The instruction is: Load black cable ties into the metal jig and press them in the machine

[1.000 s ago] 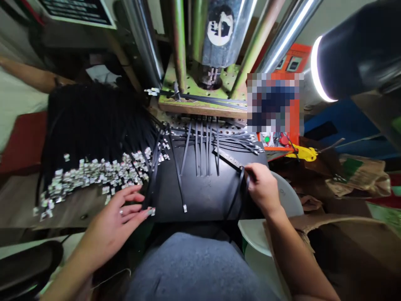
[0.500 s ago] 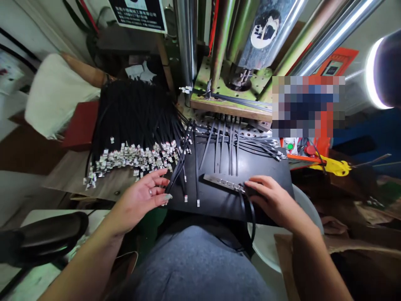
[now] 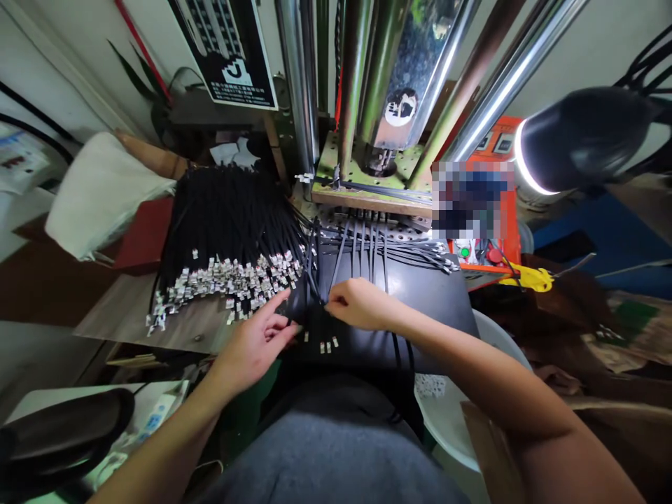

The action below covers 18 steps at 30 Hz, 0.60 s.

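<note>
The left hand (image 3: 257, 344) and the right hand (image 3: 362, 304) are apart, with a narrow gap between them, over the near edge of a black table (image 3: 435, 301). The right hand reaches across the table, its thumb and forefinger drawn close together at a few black cables (image 3: 311, 283); whether they pinch one is too dark to tell. The left hand is turned partly palm up, its forefinger stretched out and its other fingers curled; I cannot tell whether it holds anything. Small pale ends (image 3: 329, 346) lie in a loose row just below the right hand, near the table's front edge. To the left, a thick heap of black cables (image 3: 231, 210) lies on a wooden board (image 3: 115, 315), its shiny ends (image 3: 231, 276) toward the person, with a red box (image 3: 144, 234) beside it. Behind the table stands a press (image 3: 388, 105) with a green plate (image 3: 414, 171). Several cords (image 3: 363, 255) run out from beneath that plate onto the table, and a flat bundle (image 3: 420, 252) lies crosswise there. Farther right are a green button (image 3: 465, 253), a red button (image 3: 494, 255) and a yellow handle (image 3: 533, 278), below a lit lamp (image 3: 582, 140).
</note>
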### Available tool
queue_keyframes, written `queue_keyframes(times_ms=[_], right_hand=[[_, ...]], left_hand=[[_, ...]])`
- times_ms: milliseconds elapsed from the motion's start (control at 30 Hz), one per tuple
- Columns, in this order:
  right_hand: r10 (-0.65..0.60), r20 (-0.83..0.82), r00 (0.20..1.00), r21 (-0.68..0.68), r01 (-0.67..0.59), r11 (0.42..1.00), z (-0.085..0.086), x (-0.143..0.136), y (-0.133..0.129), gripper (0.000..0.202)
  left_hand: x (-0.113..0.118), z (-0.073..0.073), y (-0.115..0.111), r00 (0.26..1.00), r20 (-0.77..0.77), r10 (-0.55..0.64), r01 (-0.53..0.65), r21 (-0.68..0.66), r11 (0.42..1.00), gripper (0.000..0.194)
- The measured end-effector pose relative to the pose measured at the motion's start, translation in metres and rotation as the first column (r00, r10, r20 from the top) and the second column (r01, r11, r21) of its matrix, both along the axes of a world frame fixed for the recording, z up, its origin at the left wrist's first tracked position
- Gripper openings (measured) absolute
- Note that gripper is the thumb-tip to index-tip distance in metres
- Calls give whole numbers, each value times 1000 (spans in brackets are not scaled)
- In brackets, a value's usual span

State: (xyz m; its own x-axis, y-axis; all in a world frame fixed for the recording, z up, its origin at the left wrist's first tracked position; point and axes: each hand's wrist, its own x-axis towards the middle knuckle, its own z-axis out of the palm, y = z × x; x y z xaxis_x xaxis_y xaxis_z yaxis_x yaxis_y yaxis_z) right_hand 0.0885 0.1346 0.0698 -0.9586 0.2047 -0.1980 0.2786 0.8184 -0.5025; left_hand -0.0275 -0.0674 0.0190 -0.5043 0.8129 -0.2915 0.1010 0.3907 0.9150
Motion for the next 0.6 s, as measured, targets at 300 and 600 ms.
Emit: queue_keyframes(times_ms=[300, 600], right_hand=[[102, 65, 993, 322, -118, 939, 3, 56, -42, 32], [-64, 138, 988, 339, 14, 941, -28, 25, -50, 41]], left_hand=[[-9, 0, -14, 652, -756, -62, 37, -50, 998, 35], [-2, -16, 44, 481, -859, -174, 316, -14, 949, 31]])
